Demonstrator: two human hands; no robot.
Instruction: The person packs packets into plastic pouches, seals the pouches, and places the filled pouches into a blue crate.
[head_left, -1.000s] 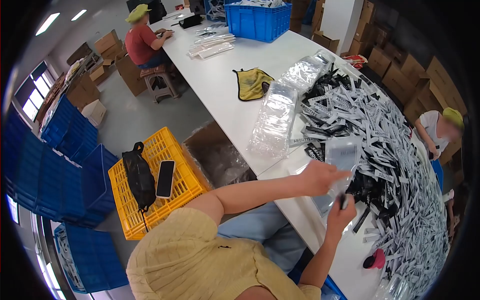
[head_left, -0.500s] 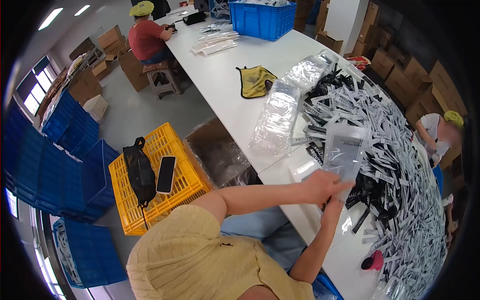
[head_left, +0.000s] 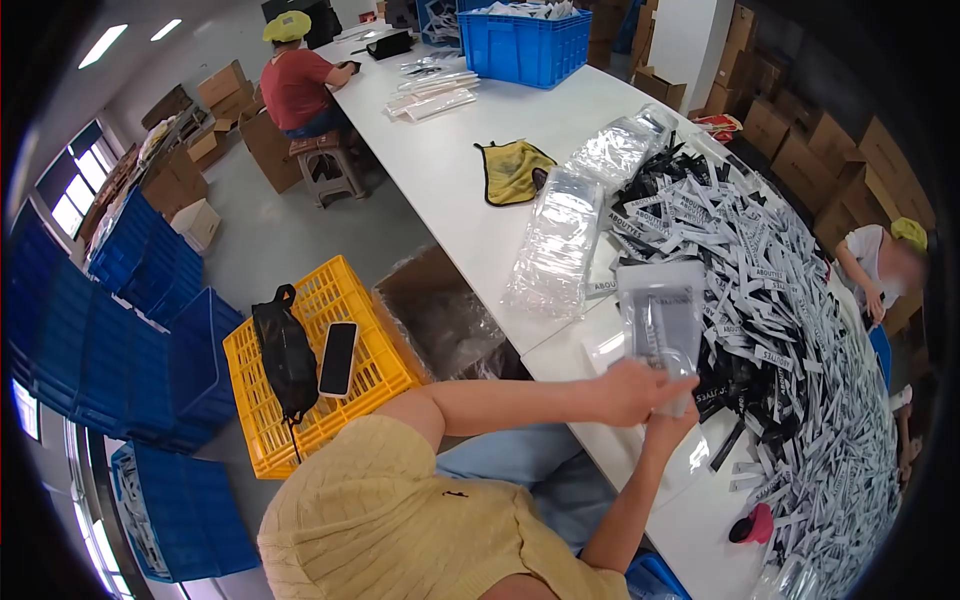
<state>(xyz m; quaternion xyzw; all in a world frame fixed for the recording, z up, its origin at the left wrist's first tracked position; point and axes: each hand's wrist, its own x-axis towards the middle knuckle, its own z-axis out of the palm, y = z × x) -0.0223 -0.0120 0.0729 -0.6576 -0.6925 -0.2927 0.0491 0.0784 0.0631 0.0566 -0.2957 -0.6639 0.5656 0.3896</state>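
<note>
A clear plastic bag (head_left: pixel 662 310) with a greyish translucent panel stands out over the table's near edge. My right hand (head_left: pixel 672 430) is closed around its lower end. Across that same end lies my left hand (head_left: pixel 628 392), its fingers curled on the plastic and the index finger stretched over it. Some of the fingertips are hidden behind the bag and the other hand. Just beyond the bag spreads a large heap of narrow black and white packets (head_left: pixel 770 270) printed "ABOUTYES". Stacked clear bags (head_left: pixel 555 245) lie to the left of the heap.
A yellow cloth (head_left: pixel 515 172) and a blue crate (head_left: pixel 525 45) are farther along the white table (head_left: pixel 430 150). A pink-and-black object (head_left: pixel 752 524) sits at the near right. Left of me, a yellow crate (head_left: pixel 345 290) carries a phone (head_left: pixel 338 360) and black pouch (head_left: pixel 284 355). Two other people sit nearby.
The bag has moved slightly left and down in view, and its top has shifted left. Both hands remain on its lower end. My left hand has slid slightly down and left.
</note>
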